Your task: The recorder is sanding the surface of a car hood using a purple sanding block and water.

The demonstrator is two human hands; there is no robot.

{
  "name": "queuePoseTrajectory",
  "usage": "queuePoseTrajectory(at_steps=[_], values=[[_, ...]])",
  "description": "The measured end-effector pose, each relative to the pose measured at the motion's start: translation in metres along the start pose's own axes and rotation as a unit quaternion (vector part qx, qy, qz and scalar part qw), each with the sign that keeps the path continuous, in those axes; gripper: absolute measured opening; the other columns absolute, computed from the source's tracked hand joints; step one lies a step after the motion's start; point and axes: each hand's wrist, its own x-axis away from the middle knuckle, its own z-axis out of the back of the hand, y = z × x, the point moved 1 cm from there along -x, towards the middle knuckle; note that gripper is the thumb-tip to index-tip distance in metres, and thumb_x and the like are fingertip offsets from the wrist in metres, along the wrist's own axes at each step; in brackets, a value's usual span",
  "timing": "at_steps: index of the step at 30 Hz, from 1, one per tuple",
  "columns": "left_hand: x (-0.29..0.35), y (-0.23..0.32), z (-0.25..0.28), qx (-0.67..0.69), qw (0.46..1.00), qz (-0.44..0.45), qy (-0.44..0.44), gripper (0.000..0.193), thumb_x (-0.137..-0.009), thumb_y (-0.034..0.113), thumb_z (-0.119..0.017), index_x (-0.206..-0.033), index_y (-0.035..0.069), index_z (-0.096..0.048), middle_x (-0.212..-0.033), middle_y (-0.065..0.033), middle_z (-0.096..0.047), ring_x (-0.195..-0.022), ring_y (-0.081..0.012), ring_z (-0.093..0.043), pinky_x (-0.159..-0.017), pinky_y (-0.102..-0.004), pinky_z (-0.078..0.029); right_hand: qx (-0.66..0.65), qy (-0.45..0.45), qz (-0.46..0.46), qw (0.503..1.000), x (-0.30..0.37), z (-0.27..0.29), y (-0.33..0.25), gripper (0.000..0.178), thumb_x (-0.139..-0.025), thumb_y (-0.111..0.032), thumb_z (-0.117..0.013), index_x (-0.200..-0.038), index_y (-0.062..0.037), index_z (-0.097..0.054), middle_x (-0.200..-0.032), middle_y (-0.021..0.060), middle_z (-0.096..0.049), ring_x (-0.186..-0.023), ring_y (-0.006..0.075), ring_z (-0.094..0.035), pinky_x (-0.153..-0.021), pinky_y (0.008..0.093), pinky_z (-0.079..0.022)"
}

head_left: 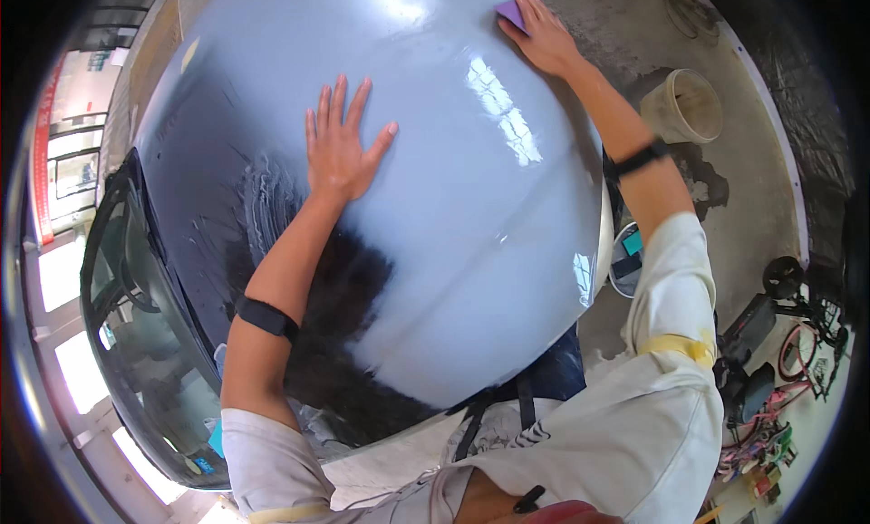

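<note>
A car hood (435, 198) spreads out below me, light blue-grey and glossy, with a dark patch (349, 284) and whitish streaks on its left part. My left hand (340, 152) lies flat on the hood with its fingers spread, holding nothing. At the far right edge of the panel, my right hand (542, 39) presses a purple sheet (511, 14), which looks like sandpaper, against the surface. Only a corner of that sheet shows beside the fingers; the rest is hidden under the hand.
To the left is the car's windshield (168, 352). A whitish bucket (654, 107) stands on the concrete floor at the right, beside damp patches. Closer to me, a second bucket (623, 293) holds something teal. Bicycles (797, 352) and assorted items line the right wall.
</note>
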Motion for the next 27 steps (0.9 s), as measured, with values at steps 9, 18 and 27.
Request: queuePoseTrajectory(at_steps=[9,18,27], values=[[0.007,-0.019,0.02,0.001,1.0,0.012,-0.006,0.075,-0.098,0.057,-0.056,-0.162,0.022,-0.036,-0.17,-0.014,-0.024,-0.158,-0.0361,-0.017,-0.127,-0.0562,-0.011,0.008,0.014,0.041,0.999,0.073,0.0,-0.034,0.083,-0.101,-0.06,-0.051,-0.157,-0.001,-0.035,-0.165,0.0159,-0.034,-0.154,0.0324,-0.03,-0.123,0.0498,-0.03],[0.002,-0.001,0.0,0.028,1.0,0.004,-0.012,0.072,-0.1,0.053,-0.055,-0.162,0.022,-0.036,-0.171,-0.0124,-0.023,-0.158,-0.0362,-0.018,-0.127,-0.0554,-0.012,0.015,-0.045,-0.03,0.998,0.016,-0.006,-0.001,0.089,-0.1,-0.067,-0.047,-0.16,-0.0021,-0.031,-0.166,0.0169,-0.03,-0.156,0.0322,-0.026,-0.125,0.0512,-0.027],[-0.005,0.011,0.004,0.027,1.0,0.002,-0.008,0.072,-0.1,0.054,-0.056,-0.162,0.022,-0.036,-0.17,-0.0117,-0.024,-0.158,-0.0342,-0.018,-0.127,-0.0545,-0.012,-0.007,-0.032,-0.022,0.999,-0.012,-0.002,0.017,0.096,-0.097,-0.07,-0.049,-0.159,0.0005,-0.03,-0.166,0.0191,-0.032,-0.156,0.0337,-0.027,-0.125,0.0532,-0.026]])
